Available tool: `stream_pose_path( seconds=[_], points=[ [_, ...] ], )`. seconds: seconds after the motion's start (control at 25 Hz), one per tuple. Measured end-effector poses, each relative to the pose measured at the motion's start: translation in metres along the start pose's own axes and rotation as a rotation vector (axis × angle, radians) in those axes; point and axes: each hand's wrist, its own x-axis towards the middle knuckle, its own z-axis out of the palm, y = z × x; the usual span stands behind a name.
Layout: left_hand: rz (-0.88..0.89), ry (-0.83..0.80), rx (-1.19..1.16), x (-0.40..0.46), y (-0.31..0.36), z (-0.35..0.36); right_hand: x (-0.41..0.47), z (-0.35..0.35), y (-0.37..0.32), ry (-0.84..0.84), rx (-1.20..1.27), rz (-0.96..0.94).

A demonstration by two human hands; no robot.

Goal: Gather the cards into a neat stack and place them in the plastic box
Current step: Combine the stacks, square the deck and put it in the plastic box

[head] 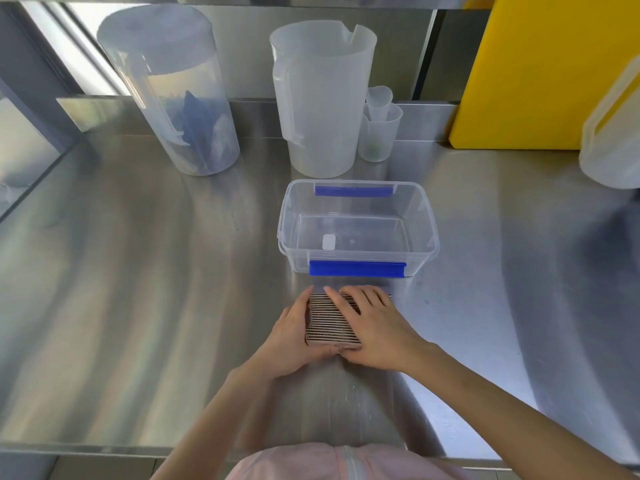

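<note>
Cards (330, 320) sit on the tabletop (138, 289) just in front of the box (358, 206), still fanned. Left hand (294, 336) presses their left edge, right hand (372, 323) lies flat on top. Squaring step underway; next needs a firm two-sided pinch to lift them into the box.

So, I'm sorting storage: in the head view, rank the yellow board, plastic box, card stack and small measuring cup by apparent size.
Largest to smallest:
1. yellow board, though cropped by the frame
2. plastic box
3. card stack, nearer and partly covered by hands
4. small measuring cup, farthest
</note>
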Motion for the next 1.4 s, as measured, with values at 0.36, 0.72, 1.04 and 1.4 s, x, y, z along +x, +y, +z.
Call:
stream_pose_path(
  seconds=[0.36,0.72,1.04,1.4],
  points=[
    [0.033,-0.014,0.021,0.002,-0.006,-0.001,-0.027,-0.007,0.027,0.15,0.783,0.296],
    [0.018,0.006,-0.055,0.001,-0.007,0.004,-0.025,0.009,0.005,0.199,1.366,0.521],
    [-0.006,0.047,-0.125,-0.004,-0.008,0.01,-0.046,0.032,0.018,0.027,0.97,0.423],
    [0.048,0.091,-0.013,-0.003,-0.006,0.02,-0.039,0.029,0.017,0.198,0.886,0.428]
  ],
)
